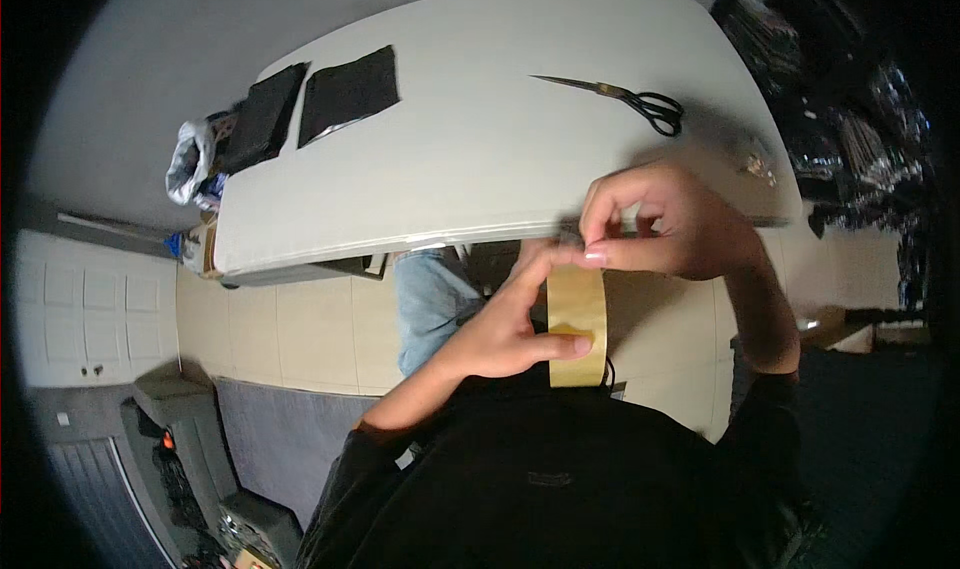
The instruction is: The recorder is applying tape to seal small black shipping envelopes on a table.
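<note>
Closest to us, our left hand [510,319] closes on a strip of tan packing tape [577,324], the thumb pressing its lower part near a folded corner. Just above, our right hand [670,224] pinches the top end of the same strip between thumb and forefinger, so the tape hangs taut and upright between both hands, held in the air in front of our dark-clothed chest and short of the surface's near edge. Below the tape we see a leg in blue jeans [430,304] over pale floor tiles [290,334]. Farther off lies the white surface [480,159]. On it, beyond our right hand, rest black-handled scissors [630,99], lying shut. At the far left end sit two flat black squares [345,94] side by side, and past the surface's corner a crumpled plastic bag [190,159].
</note>
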A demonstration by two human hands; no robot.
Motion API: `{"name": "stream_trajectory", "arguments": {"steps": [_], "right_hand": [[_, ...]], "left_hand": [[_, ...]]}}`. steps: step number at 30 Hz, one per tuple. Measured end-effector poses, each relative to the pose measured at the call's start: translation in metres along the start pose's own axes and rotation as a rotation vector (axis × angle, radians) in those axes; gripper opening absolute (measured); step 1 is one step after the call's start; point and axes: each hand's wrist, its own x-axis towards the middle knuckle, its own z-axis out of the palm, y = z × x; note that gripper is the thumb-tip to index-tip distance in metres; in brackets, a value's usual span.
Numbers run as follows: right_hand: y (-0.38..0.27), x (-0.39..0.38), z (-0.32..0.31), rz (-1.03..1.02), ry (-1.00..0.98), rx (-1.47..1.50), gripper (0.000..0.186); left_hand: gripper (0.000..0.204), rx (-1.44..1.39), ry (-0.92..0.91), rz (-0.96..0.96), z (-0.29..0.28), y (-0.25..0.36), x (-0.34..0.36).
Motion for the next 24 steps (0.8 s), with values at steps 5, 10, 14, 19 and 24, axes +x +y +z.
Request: {"name": "stream_trajectory", "arguments": {"steps": [5,10,14,19,24], "right_hand": [[-0.049,0.055,-0.013,-0.361,0.147,-0.451,0.008],[-0.048,0.122,-0.020,-0.422,0.355,-0.531,0.011],[0.003,0.168,-0.035,-0.365,0.385,-0.443,0.011],[0.034,0.189,-0.035,-0.339,0.370,-0.432,0.009],[0.031,0.191,-0.040,-0.372,0.398,-0.414,0.011]], "left_hand": [[0.074,0.353,0.313,0.177,-0.046,0.061,0.009],[0.077,0.511,0.415,0.282,-0.129,0.072,0.049],[0.076,0.539,0.359,0.246,-0.180,0.049,0.079],[0.076,0.464,0.323,0.212,-0.203,0.020,0.094],[0.073,0.630,0.358,0.242,-0.205,0.064,0.088]]}}
